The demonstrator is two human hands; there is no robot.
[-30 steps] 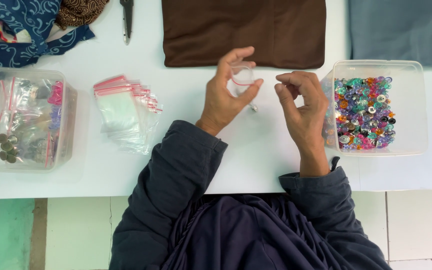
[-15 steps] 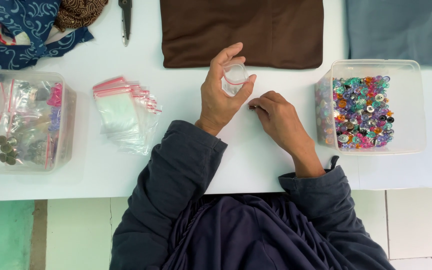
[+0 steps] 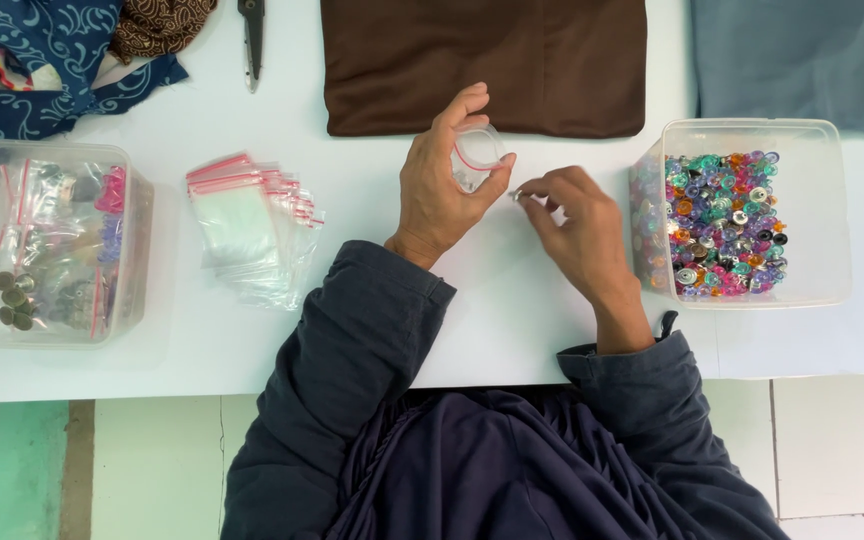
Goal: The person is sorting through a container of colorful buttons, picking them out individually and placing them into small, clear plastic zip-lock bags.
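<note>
My left hand (image 3: 442,185) holds a small clear zip bag (image 3: 476,158) with a red strip, its mouth held open between thumb and fingers above the white table (image 3: 372,300). My right hand (image 3: 577,225) is just to the right of it, pinching a tiny silvery piece (image 3: 517,195) at the fingertips, close to the bag's mouth. A clear plastic tub (image 3: 812,210) with several colourful buttons or snaps stands right of my right hand.
A pile of empty zip bags (image 3: 252,225) lies left of my left arm. A second clear tub (image 3: 52,245) with filled bags and metal pieces stands at the far left. Brown cloth (image 3: 482,60), grey-blue cloth (image 3: 802,55), patterned fabric (image 3: 42,70) and scissors (image 3: 250,25) lie at the back.
My right hand dropped from beside the bag down to the table, then rose again to the bag's mouth with a small piece pinched. The left hand stayed holding the bag.
</note>
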